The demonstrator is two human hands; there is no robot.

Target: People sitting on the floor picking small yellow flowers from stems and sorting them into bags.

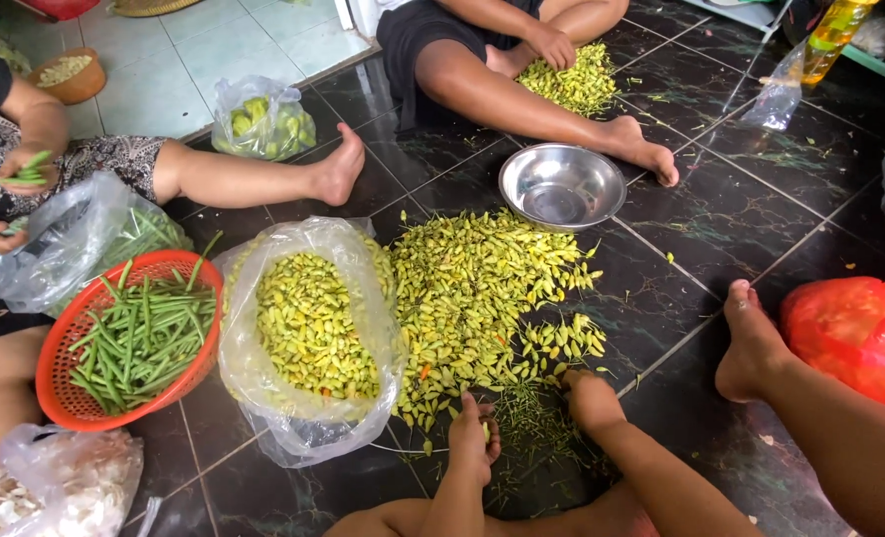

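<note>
Low in the middle of the frame, your left hand (474,438) pinches one small yellow bud (485,430) in its closed fingers, and your right hand (592,398) rests curled on the dark floor (741,199) just beside it; you cannot tell if it holds anything. The big yellow bud pile (472,288) starts right above both hands. Farther up sits a shiny metal bowl (562,186), with a clear bag of buds (308,328) and a red basket of green beans (129,338) off to the left.

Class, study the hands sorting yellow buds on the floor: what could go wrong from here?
1. The sorted buds lie loose on dark tile beside a bare foot; they could get stepped on or scattered.
2. The open clear bag slumps at the pile's edge, so sorted and unsorted buds might mix.
</note>
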